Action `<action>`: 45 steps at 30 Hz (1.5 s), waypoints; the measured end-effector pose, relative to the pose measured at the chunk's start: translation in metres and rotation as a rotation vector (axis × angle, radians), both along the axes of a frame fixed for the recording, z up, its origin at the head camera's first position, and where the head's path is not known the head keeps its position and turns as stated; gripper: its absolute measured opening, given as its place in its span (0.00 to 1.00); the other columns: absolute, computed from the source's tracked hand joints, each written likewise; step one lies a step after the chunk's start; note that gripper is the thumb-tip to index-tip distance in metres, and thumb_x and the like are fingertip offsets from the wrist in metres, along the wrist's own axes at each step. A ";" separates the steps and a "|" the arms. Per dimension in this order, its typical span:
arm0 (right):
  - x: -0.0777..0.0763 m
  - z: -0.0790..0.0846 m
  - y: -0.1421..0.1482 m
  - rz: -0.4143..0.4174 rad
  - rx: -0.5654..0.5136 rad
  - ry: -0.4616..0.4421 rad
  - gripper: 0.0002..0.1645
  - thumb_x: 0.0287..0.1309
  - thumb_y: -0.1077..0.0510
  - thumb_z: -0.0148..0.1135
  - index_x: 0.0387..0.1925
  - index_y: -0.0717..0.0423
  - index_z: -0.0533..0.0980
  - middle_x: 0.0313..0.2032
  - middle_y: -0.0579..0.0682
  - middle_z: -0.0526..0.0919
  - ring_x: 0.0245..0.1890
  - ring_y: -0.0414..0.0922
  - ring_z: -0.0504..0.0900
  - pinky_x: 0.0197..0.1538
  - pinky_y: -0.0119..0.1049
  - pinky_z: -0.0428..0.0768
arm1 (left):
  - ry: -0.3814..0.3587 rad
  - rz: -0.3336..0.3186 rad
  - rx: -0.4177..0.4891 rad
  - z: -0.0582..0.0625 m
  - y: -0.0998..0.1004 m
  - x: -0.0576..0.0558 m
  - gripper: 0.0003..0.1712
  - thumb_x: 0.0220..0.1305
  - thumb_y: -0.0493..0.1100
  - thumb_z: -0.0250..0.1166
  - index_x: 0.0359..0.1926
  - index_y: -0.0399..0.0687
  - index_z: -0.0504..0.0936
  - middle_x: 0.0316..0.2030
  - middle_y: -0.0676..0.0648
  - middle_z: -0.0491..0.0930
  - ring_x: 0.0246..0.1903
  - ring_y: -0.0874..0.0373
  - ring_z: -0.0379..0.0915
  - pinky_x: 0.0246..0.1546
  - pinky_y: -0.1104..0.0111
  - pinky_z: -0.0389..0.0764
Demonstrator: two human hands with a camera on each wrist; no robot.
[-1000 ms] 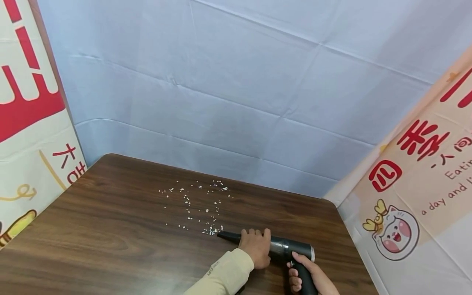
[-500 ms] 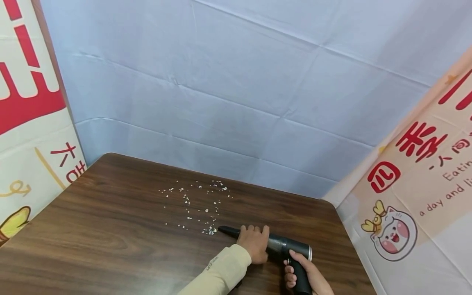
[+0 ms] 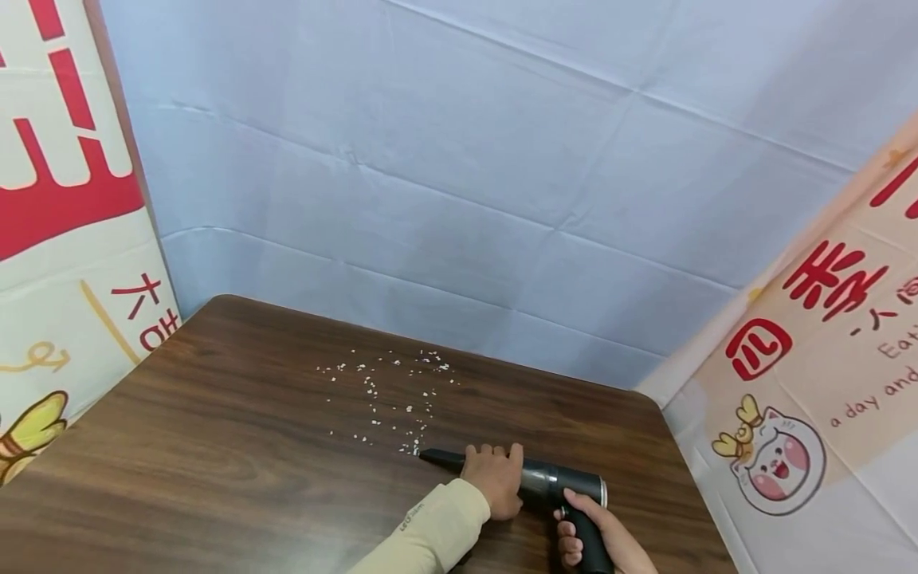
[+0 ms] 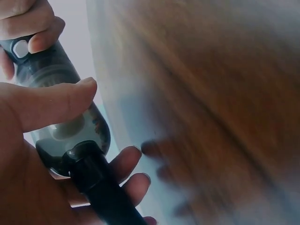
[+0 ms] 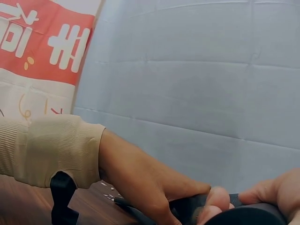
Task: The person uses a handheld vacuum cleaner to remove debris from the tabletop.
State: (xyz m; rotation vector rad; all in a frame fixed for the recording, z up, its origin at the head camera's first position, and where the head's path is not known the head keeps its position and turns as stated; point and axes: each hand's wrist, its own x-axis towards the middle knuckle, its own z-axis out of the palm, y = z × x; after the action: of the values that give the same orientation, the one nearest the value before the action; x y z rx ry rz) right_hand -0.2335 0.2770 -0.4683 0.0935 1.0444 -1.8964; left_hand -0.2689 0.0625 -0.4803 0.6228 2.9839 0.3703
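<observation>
A black handheld vacuum cleaner [image 3: 539, 481] with a narrow nozzle [image 3: 443, 458] lies across the right part of the wooden table in the head view. My right hand [image 3: 599, 529] grips its handle. Around the front of its body, behind the nozzle, my left hand [image 3: 495, 481] is wrapped; in the left wrist view that hand's thumb [image 4: 56, 104] crosses the clear dust cup [image 4: 75, 126]. The nozzle tip touches or nearly touches a small cluster of white crumbs [image 3: 412, 448]. More white crumbs [image 3: 369, 387] are scattered farther back.
The brown wooden table [image 3: 215, 446] ends at a back edge below a pale blue cloth backdrop [image 3: 430, 159]. Printed banners stand at the left [image 3: 72, 199] and right [image 3: 810, 383]. A black strap [image 5: 63, 199] hangs from the left sleeve in the right wrist view.
The nozzle tip has lifted slightly, then come down and moved left into the near crumbs. That near cluster has become smaller. Both hands keep their hold on the vacuum cleaner.
</observation>
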 end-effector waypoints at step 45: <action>0.009 -0.002 -0.019 -0.106 -0.027 0.009 0.23 0.81 0.44 0.34 0.38 0.52 0.70 0.27 0.41 0.73 0.24 0.33 0.73 0.37 0.24 0.77 | -0.008 -0.044 0.010 -0.006 -0.007 -0.012 0.34 0.60 0.56 0.73 0.62 0.52 0.69 0.48 0.49 0.81 0.49 0.50 0.75 0.55 0.51 0.73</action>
State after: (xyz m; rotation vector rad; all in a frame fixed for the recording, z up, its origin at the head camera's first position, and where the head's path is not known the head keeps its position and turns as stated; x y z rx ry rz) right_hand -0.2243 0.2577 -0.4702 0.1272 1.0377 -2.0069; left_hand -0.2809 0.0553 -0.4860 0.6843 2.9573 0.3845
